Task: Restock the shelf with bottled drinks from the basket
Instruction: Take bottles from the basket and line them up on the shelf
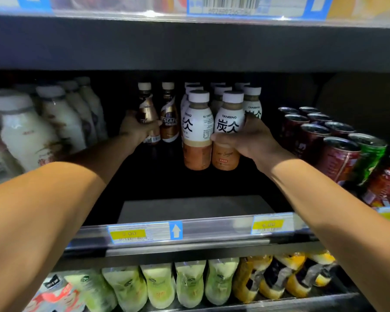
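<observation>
Both my arms reach deep into a dark middle shelf (189, 208). My left hand (135, 129) is closed around a brown coffee bottle (147, 109) with a cream cap, right beside a second Nescafe bottle (169, 118). My right hand (248, 140) grips a white-labelled Tanbing bottle (229, 122) at the front of its row; another Tanbing bottle (197, 129) stands touching it on the left, with several more behind. The basket is out of view.
Blurred milky bottles (32, 131) fill the shelf's left side. Dark red and green cans (338, 149) stand on the right. A clear price rail (189, 230) runs along the shelf's front edge. Green and yellow bottles (189, 282) line the shelf below.
</observation>
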The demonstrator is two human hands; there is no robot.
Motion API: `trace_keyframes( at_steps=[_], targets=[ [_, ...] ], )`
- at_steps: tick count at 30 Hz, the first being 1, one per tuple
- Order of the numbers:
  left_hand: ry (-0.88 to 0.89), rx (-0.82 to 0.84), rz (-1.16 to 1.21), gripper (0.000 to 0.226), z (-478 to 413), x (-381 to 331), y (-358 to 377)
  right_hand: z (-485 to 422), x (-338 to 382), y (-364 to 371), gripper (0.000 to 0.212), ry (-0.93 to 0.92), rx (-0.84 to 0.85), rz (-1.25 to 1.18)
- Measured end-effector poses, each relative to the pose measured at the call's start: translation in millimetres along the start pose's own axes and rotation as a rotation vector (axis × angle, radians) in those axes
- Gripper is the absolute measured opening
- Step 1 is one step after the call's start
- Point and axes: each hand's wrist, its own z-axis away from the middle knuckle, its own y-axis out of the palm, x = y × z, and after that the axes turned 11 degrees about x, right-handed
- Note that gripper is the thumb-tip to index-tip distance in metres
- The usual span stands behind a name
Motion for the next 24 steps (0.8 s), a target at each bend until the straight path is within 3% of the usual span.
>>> trace_keyframes(
  at_steps=[11,24],
  targets=[
    [0.017,-0.005,0.051,0.072,-3.4,3.8,1.7,5.5,8.0,-1.0,0.050,0.065,-0.037,0.154],
    [0.007,-0.046,0.057,0.071,-3.5,4.6,8.4,5.4,6.8,5.5,0.062,0.093,-0.085,0.252]
  ],
)
